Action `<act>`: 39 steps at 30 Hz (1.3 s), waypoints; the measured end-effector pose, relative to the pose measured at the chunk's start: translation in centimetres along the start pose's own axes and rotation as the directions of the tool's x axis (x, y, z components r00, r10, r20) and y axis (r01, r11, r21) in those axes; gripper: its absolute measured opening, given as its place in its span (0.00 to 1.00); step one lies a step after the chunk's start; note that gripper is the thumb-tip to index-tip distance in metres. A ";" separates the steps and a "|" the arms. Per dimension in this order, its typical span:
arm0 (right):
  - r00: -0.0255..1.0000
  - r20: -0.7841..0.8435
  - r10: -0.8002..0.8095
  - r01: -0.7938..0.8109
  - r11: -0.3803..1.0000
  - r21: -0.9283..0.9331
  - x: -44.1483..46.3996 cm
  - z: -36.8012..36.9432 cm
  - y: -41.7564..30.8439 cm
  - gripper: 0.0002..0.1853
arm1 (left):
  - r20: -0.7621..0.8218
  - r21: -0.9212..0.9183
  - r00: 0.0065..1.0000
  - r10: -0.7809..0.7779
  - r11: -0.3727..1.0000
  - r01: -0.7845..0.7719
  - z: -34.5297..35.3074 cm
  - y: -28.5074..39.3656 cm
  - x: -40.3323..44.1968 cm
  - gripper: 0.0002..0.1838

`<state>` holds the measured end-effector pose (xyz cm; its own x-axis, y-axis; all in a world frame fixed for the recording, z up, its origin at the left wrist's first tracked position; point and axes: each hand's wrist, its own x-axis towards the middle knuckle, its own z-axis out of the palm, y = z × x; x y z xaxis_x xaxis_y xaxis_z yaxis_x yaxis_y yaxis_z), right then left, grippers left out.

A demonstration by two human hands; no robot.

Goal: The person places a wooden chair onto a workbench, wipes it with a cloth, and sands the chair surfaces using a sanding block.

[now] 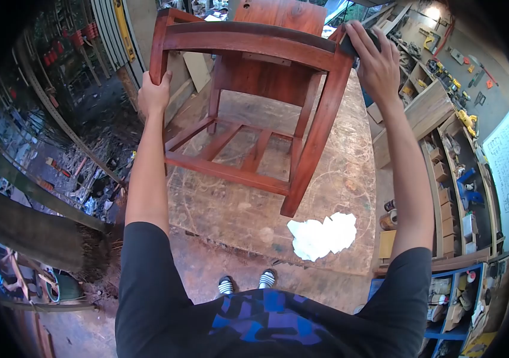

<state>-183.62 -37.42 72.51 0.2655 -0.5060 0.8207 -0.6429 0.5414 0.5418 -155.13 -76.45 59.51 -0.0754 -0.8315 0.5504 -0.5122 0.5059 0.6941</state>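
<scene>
A reddish-brown wooden chair [254, 45] rests on a worn wooden workbench [230, 215], leaning somewhat in the head view. Its curved rail faces me, and slats cross the lower frame. My left hand [155, 95] is closed around the upright post on the chair's left side. Up at the right top corner, my right hand [378, 62] has its fingers bent over a dark flat pad [366, 43] against the wood. The pad's exact kind is hard to make out. A crumpled white cloth or paper [324, 236] lies on the bench near the chair's right leg.
Wooden shelves [445, 197] with boxes and small tools stand to the right, below a tool-hung wall [463, 65]. A blue rack [454, 298] is at lower right. Posts and cluttered ground [81, 173] lie to the left.
</scene>
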 end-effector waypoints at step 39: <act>0.998 -0.056 0.008 0.004 0.978 0.208 -6.7 0.7 -5.5 0.29 | 0.002 -0.005 0.999 0.043 0.999 -0.043 0.7 -0.1 1.0 0.30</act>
<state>-182.35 -37.48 63.88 0.3001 -0.4629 0.8341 -0.7773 0.3882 0.4951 -155.72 -77.49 59.69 -0.0984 -0.8095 0.5788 -0.5039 0.5421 0.6725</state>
